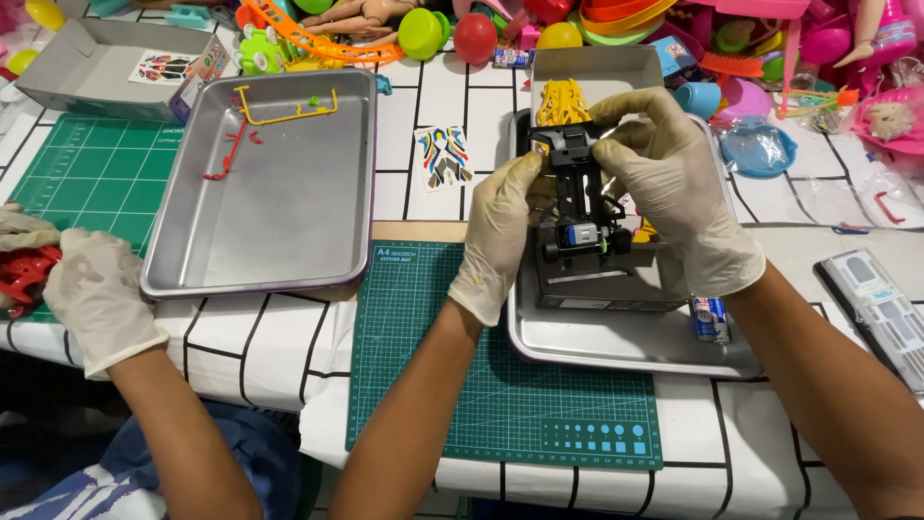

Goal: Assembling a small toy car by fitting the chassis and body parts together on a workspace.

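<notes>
Black toy car chassis (pixel 577 207) sits clamped between both gloved grips, left hand (pixel 500 231) and right hand (pixel 674 178), above one of two metal trays (pixel 616 351). That tray's near edge overlaps a green cutting mat (pixel 500 385), which lies open. One battery (pixel 710 320) rests beside the right wrist. A co-worker's gloved hand (pixel 96 294) keeps to the tabletop's left edge.

Matt metal tray (pixel 616 351), latex-gloved hands (pixel 500 226)

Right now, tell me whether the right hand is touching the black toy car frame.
Touching. The head view shows the right hand with fingertips pinching the top end of the black toy car frame.
</notes>
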